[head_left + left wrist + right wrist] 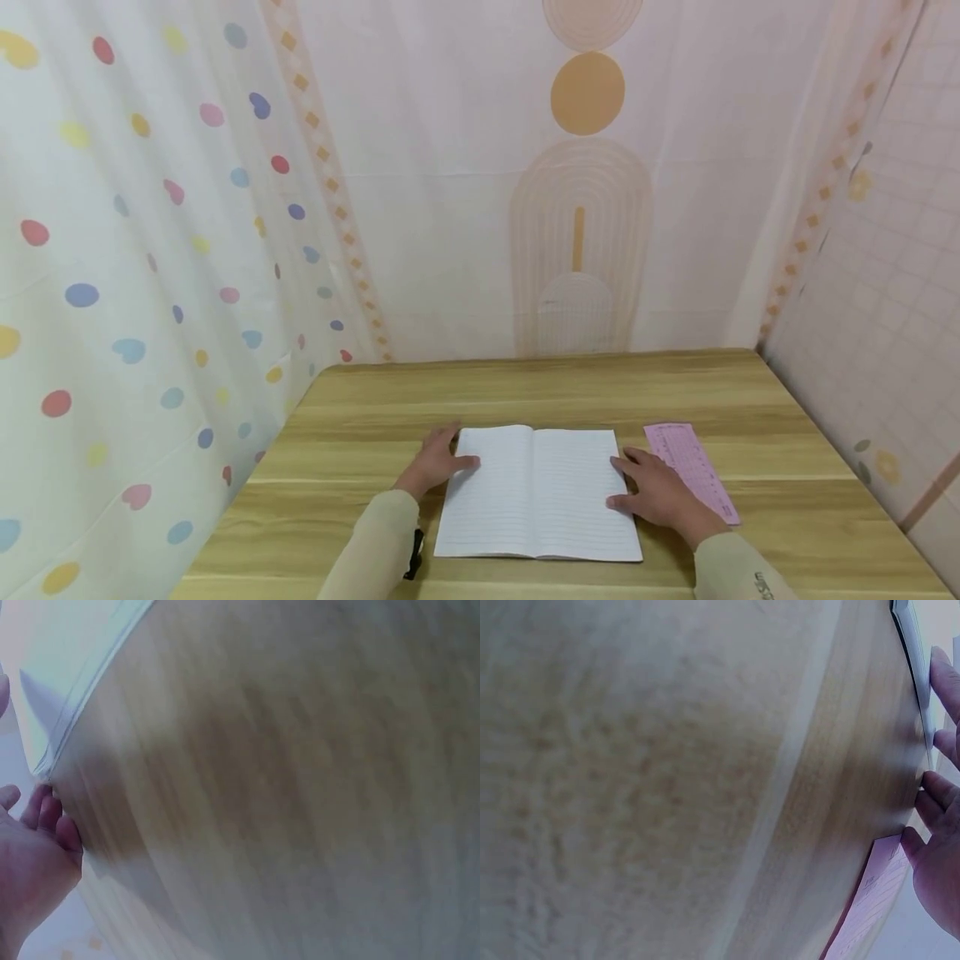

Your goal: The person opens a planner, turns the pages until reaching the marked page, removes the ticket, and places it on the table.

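An open notebook (534, 492) with blank lined pages lies flat on the wooden table. My left hand (437, 460) is at its upper left side, thumb extended onto the left page and the other fingers beside the edge. On the opposite side, my right hand (654, 487) rests at the right edge, with fingertips over the right page's margin. In the left wrist view the left hand (37, 859) has its fingertips near the notebook corner (56, 724). The right wrist view shows the right hand (939, 859) between the notebook's edge (915, 660) and a pink printed slip (874, 900).
The pink slip (686, 458) lies on the table (360, 417) just right of the notebook, partly behind the right hand. Patterned curtains (450, 208) hang behind the table and along both sides. A dark band (415, 557) shows at the left sleeve.
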`<state>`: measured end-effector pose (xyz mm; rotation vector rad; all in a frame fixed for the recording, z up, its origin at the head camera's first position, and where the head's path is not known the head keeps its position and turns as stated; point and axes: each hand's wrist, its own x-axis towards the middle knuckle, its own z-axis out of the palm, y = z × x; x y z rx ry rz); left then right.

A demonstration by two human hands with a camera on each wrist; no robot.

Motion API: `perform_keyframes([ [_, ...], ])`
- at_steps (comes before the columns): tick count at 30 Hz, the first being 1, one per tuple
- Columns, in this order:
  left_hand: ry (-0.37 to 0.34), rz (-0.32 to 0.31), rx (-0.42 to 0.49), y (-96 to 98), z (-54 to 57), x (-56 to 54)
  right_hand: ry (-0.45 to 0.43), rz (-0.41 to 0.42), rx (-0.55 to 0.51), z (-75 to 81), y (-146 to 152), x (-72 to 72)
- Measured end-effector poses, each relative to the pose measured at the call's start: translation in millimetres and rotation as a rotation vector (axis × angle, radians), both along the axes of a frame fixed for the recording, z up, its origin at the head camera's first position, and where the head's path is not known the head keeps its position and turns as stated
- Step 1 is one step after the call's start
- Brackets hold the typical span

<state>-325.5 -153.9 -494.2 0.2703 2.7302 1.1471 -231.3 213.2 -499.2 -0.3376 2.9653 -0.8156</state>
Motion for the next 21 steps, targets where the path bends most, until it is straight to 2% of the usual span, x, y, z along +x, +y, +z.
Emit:
perform_keyframes([
  [2, -0.01, -0.013, 0.02, 0.5, 0.6, -0.5, -0.002, -0.003, -0.002, 0.0, -0.1, 0.6],
  [12, -0.099, -0.057, 0.261, 6.4, 0.6, -4.5, -0.001, -0.001, 0.008, -0.5, 1.1, -0.6],
  [16, -0.1, -0.024, 0.319, 8.5, -1.1, -1.6, 0.006, 0.01, 0.009, -0.6, 1.4, -0.1],
  [21, -0.057, 0.048, 0.365, 3.2, -1.0, 4.6, 0.005, 0.016, 0.008, 0.0, 0.3, -0.2],
])
